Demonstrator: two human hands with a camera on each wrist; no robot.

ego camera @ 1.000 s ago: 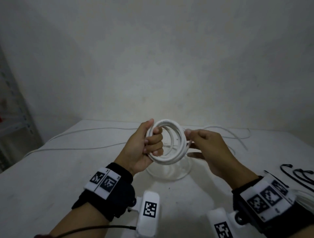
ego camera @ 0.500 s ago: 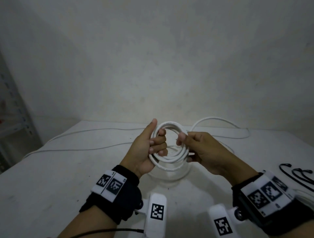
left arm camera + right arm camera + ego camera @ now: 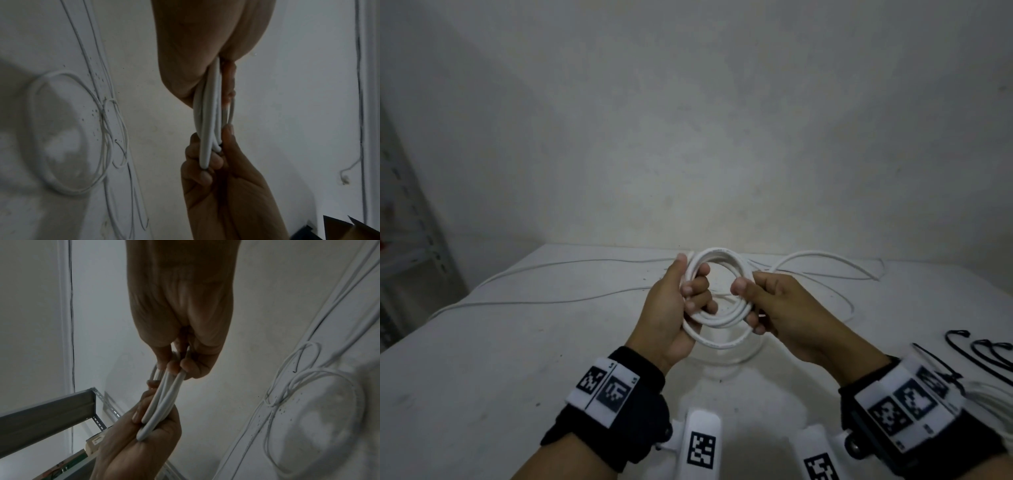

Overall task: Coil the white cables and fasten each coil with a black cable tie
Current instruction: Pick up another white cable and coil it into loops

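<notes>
Both hands (image 3: 784, 308) pinching white cable coil (image 3: 717, 318), several round loops

Smooth, faintly glossy white plastic sheathing on the coil (image 3: 717, 318), a matt, speckled white counter (image 3: 517, 359) beneath, thin shiny black plastic cable ties (image 3: 976, 353) at right, dull grey perforated metal shelving (image 3: 61, 410) lower left.
</notes>
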